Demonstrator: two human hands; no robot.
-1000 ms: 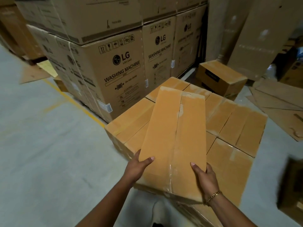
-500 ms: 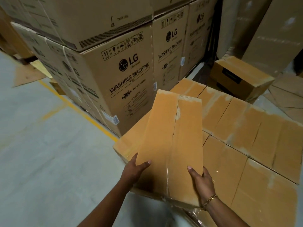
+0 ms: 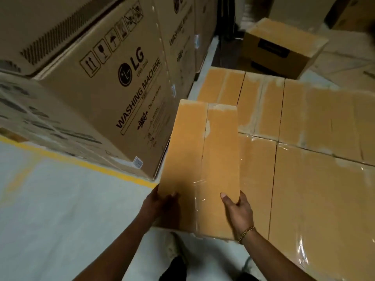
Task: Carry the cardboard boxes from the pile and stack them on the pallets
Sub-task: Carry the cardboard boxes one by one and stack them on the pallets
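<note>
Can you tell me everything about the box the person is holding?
The box is long, narrow, orange-brown cardboard, closed, with a seam along its top and shiny clear tape near the close end. The left hand and right hand grip its near corners, thumbs on top. It points away, between a washing machine carton and the stacked boxes.

Head-worn view, forward and downward

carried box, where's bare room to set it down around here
Free: the flat tops of the stacked boxes right of the carried box, and grey floor on the near side of the yellow line. Crowded: the left edge, close beside the washing machine carton.
</note>
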